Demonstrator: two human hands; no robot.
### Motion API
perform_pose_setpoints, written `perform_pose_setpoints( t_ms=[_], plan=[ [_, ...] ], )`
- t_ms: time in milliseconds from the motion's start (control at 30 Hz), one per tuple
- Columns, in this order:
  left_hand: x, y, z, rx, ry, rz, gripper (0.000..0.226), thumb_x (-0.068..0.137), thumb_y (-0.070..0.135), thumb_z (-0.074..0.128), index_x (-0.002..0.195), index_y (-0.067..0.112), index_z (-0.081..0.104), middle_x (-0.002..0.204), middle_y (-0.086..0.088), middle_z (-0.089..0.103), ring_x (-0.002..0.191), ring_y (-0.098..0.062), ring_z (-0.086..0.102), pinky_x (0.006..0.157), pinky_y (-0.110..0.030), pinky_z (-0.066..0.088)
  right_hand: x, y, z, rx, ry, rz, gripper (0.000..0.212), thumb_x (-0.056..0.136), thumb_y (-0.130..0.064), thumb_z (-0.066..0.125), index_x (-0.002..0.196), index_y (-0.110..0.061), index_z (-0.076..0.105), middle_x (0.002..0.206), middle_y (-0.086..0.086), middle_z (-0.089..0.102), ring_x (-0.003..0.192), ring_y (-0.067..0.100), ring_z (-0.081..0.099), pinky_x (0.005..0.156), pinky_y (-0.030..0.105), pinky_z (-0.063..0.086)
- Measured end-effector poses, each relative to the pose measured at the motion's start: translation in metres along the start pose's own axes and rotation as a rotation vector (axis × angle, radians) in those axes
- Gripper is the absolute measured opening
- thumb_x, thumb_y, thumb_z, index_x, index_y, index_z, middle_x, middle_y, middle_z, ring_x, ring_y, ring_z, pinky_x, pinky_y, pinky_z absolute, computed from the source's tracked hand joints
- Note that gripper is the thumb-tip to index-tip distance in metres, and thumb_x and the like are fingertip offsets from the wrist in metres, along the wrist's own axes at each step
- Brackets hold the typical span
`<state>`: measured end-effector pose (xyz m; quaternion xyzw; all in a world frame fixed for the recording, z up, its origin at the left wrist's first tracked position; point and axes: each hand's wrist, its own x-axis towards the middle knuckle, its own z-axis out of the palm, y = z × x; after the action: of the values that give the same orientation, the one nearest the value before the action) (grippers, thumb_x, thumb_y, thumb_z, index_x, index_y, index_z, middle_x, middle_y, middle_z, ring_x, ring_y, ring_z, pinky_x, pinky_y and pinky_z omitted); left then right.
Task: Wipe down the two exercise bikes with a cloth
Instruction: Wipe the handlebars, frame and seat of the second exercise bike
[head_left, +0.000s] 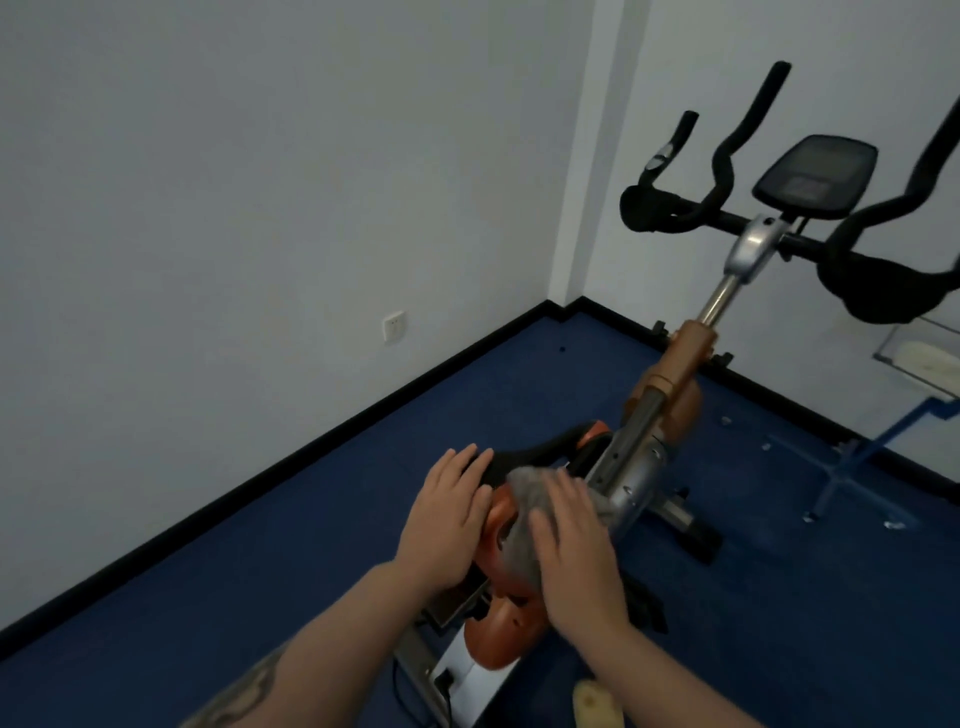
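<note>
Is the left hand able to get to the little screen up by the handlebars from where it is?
Probably not without stepping closer. The left hand rests low on the bike's body, and the screen sits high and far beyond; nothing blocks it.

Bike (680, 374): orange-brown frame, silver post, black handlebars (727, 171) with dark console (815, 176) above. Stood upright on blue floor in room corner, near white walls. Only one bike seen. Cloth (530, 499): grey, crumpled, laid over orange housing low on frame, just beside silver seat post. Cloth partly hidden from view; edges blurred. Black saddle-like part seen just left of cloth.
</note>
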<state>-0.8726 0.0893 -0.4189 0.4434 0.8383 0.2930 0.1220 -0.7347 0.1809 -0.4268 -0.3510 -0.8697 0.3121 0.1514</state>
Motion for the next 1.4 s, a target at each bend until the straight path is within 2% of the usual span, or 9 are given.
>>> perform_pose_setpoints(
  t_ms=[100,267,367,500,667,900,1067,1200,1400],
  plan=[
    [-0.001,0.000,0.003,-0.064,0.049,-0.006,0.045,0.105,0.032,0.028,0.150,0.027,0.029,0.158,0.008,0.020,0.147,-0.009,0.006,0.119,-0.023,0.002,0.017,-0.023,0.004,-0.072,0.034,0.141,0.055,0.102,-0.048,0.019,0.154,-0.030,0.016,0.163,-0.008,0.006,0.149,0.011,-0.003,0.121,0.039,0.013],
    [-0.005,-0.001,0.004,-0.171,0.054,-0.009,0.044,0.104,0.032,0.026,0.147,0.029,0.032,0.153,0.015,0.022,0.145,-0.004,0.007,0.118,-0.021,0.003,-0.022,-0.009,0.011,-0.157,-0.058,-0.088,0.061,0.096,-0.060,0.003,0.153,-0.038,0.008,0.158,-0.022,-0.006,0.143,-0.003,-0.020,0.118,0.030,0.000],
    [-0.005,0.000,0.000,-0.141,0.040,-0.020,0.048,0.103,0.039,0.022,0.149,0.030,0.032,0.156,0.012,0.023,0.141,0.003,0.005,0.117,-0.020,0.002,-0.006,0.000,-0.002,0.085,-0.021,0.151,0.061,0.097,-0.057,0.014,0.154,-0.036,0.007,0.163,-0.010,0.006,0.149,0.008,0.003,0.121,0.036,0.015],
    [-0.001,0.012,0.000,-0.075,0.097,-0.074,0.043,0.105,0.030,0.025,0.144,0.022,0.042,0.150,0.005,0.037,0.142,-0.012,0.022,0.118,-0.026,0.016,0.010,-0.027,0.004,0.174,0.033,0.317,0.062,0.103,-0.043,0.027,0.156,-0.025,0.001,0.163,0.001,0.009,0.145,0.020,0.023,0.113,0.040,0.032],
    [0.016,0.032,0.005,0.133,0.170,-0.245,0.027,0.103,0.034,0.028,0.123,0.027,0.045,0.127,0.006,0.044,0.114,-0.016,0.035,0.082,-0.031,0.040,-0.026,-0.033,0.017,0.123,0.004,0.342,0.070,0.100,-0.050,0.024,0.153,-0.025,-0.013,0.163,-0.001,-0.009,0.149,0.019,0.004,0.118,0.034,0.019],
    [0.029,0.036,0.020,0.096,0.278,-0.363,0.030,0.101,0.038,0.034,0.122,0.030,0.054,0.130,0.007,0.052,0.123,-0.017,0.038,0.094,-0.039,0.041,0.056,-0.037,-0.002,-0.046,-0.029,0.496,0.074,0.103,-0.045,0.028,0.152,-0.008,-0.013,0.162,0.012,0.001,0.143,0.029,0.026,0.116,0.051,0.021],
    [0.033,0.031,0.019,0.061,0.252,-0.378,0.033,0.100,0.036,0.039,0.128,0.030,0.055,0.132,0.010,0.056,0.127,-0.013,0.039,0.093,-0.035,0.045,0.021,-0.028,0.010,0.106,-0.043,0.351,0.077,0.100,-0.048,0.030,0.153,-0.011,-0.012,0.163,0.008,-0.001,0.147,0.022,0.015,0.116,0.037,0.027],
    [0.034,0.033,0.020,0.051,0.282,-0.413,0.031,0.099,0.035,0.042,0.126,0.031,0.057,0.128,0.014,0.057,0.125,-0.009,0.039,0.090,-0.032,0.046,0.062,-0.014,0.011,0.181,-0.001,0.515,0.078,0.101,-0.047,0.028,0.152,-0.007,-0.014,0.161,0.013,0.011,0.141,0.029,0.030,0.108,0.039,0.037],
    [0.034,0.033,0.022,0.064,0.320,-0.437,0.029,0.098,0.037,0.043,0.122,0.035,0.058,0.124,0.019,0.057,0.121,-0.005,0.039,0.085,-0.025,0.040,0.133,0.024,-0.003,0.314,0.213,0.540,0.056,0.102,-0.044,0.030,0.147,-0.010,0.027,0.145,0.018,0.042,0.123,0.035,0.049,0.092,0.040,0.041]
  ],
)
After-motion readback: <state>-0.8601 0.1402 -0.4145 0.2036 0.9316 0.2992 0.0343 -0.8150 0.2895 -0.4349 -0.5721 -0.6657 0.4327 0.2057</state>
